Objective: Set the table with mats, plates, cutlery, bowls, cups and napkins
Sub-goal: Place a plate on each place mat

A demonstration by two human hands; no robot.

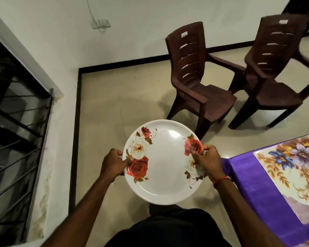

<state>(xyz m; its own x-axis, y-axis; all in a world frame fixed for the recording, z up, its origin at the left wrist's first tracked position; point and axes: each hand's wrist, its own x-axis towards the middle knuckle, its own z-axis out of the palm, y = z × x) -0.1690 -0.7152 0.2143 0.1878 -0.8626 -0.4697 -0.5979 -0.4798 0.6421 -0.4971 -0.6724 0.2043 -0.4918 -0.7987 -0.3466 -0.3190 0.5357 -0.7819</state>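
A round white plate (165,163) printed with red and white roses is held level in front of my body, above the floor. My left hand (112,164) grips its left rim, thumb on top near a red rose. My right hand (208,160) grips the right rim, thumb and fingers curled over the edge. A second rim seems to show under the plate's lower edge; I cannot tell if more plates are stacked there. The table (253,177), covered in a purple cloth with a floral panel, is at the right, just beside my right hand.
Two dark brown plastic chairs (202,97) (275,81) stand on the tiled floor ahead, near the white wall. A barred window (16,132) fills the left side. Open floor lies between me and the chairs.
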